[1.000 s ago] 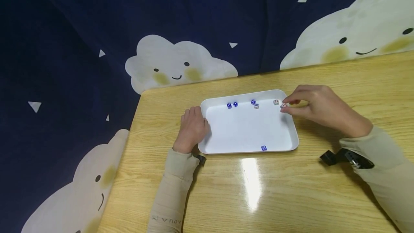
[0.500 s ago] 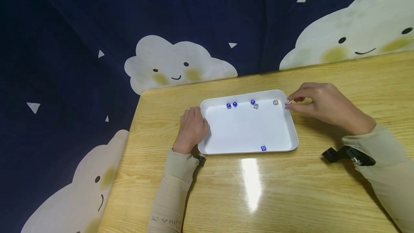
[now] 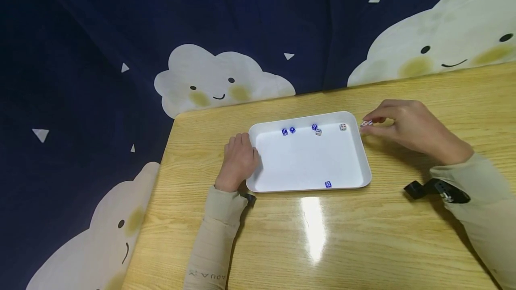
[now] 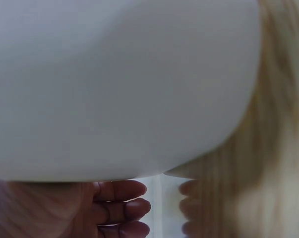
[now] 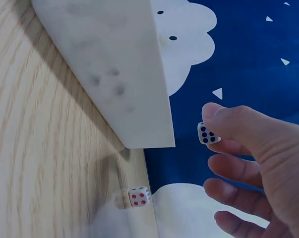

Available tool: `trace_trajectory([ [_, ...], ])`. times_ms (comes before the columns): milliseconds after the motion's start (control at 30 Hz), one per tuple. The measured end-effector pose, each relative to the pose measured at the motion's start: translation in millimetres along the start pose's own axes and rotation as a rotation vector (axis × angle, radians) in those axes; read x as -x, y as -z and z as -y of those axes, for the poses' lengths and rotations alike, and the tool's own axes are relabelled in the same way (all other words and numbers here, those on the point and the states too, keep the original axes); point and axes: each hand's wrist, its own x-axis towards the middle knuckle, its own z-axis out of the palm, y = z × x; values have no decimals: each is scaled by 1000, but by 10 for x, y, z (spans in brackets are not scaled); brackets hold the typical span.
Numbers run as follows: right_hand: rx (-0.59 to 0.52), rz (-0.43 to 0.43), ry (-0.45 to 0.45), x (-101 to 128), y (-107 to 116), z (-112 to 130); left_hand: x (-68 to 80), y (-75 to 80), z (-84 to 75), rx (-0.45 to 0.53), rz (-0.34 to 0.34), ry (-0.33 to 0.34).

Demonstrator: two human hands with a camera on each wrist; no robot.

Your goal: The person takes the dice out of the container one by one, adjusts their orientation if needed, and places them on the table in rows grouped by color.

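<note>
A white die [image 3: 366, 123] pinched between the thumb and forefinger of the right hand [image 3: 407, 130] has been carried out of the white tray [image 3: 364, 164] over the last second and now sits just past the tray's upper right corner, at right of centre in the head view. A second earlier the same fingers were at that corner of the tray, closing on the die. The right wrist view shows the die [image 5: 208, 133] held between fingertip and thumb above the table [image 5: 45, 163], with another red-pipped die [image 5: 139, 196] lying on the wood below, beside the tray's outer wall. The left hand [image 3: 238, 161] has not shifted, its fingers curled against the tray's left edge. Five dice remain inside: three blue and two white.
</note>
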Motion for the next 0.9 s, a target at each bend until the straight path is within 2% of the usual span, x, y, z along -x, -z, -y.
trace_trajectory([
  [300, -1, -33, 18, 11, -21, -109, 10, 22, -10, -8, -2, -3],
  [667, 19, -22, -20, 37, -30, -239, 2, 15, -9, -8, 2, 0],
  [900, 13, 22, -82, 51, -39, -311, 7, 24, -15, -2, 3, 2],
])
